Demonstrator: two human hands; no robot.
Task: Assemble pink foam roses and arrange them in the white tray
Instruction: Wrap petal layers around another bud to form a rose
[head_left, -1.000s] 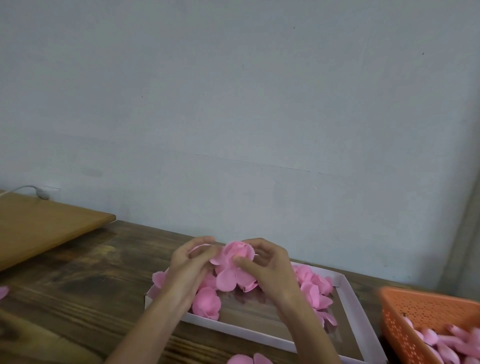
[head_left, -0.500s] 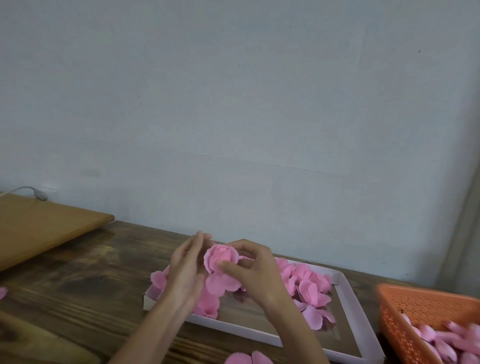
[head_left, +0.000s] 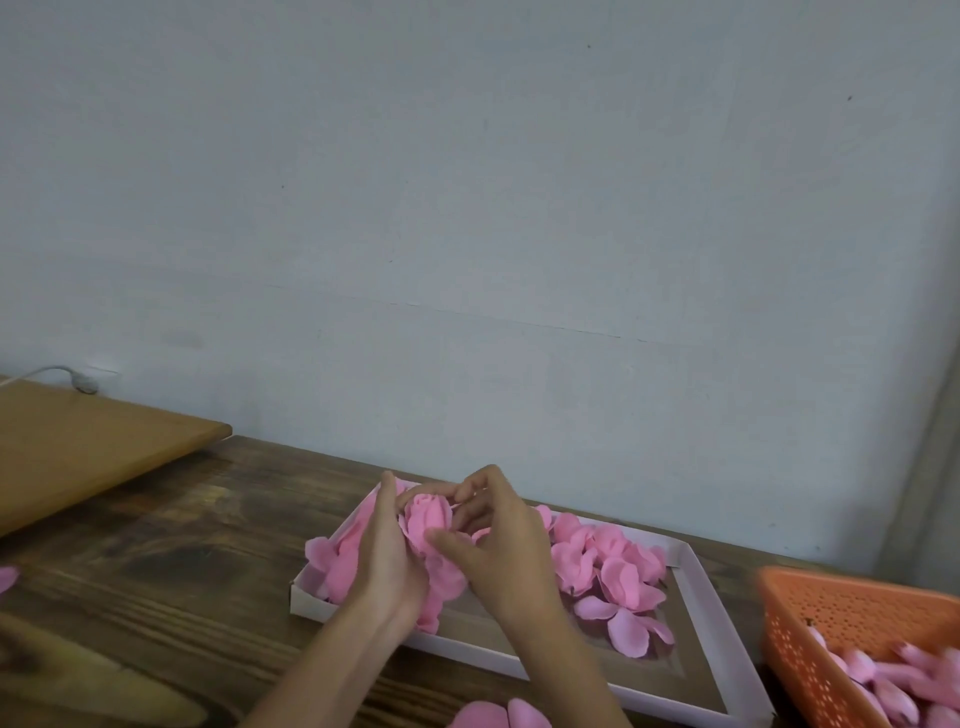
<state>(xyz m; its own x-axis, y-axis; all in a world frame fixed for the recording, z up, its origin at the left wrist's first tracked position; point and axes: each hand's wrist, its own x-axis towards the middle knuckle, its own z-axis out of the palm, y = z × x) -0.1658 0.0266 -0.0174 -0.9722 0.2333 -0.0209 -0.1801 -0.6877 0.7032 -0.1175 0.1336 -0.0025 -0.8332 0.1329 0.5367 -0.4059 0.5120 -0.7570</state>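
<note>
Snugly, left hand (head_left: 387, 569) and right hand (head_left: 511, 558) curled round rose (head_left: 428, 515) over tray (head_left: 312, 607) rim (basket (head_left: 852, 608) well apart).

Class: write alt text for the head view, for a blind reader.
The left hand and right hand hold a pink foam rose over a white tray of pink petals on a wooden table; an orange basket stands at right.

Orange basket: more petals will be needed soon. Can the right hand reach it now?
Probably, once freed: the orange basket stands open-topped to the right of the right hand, only the low white tray between them, but that hand grips the rose.
</note>
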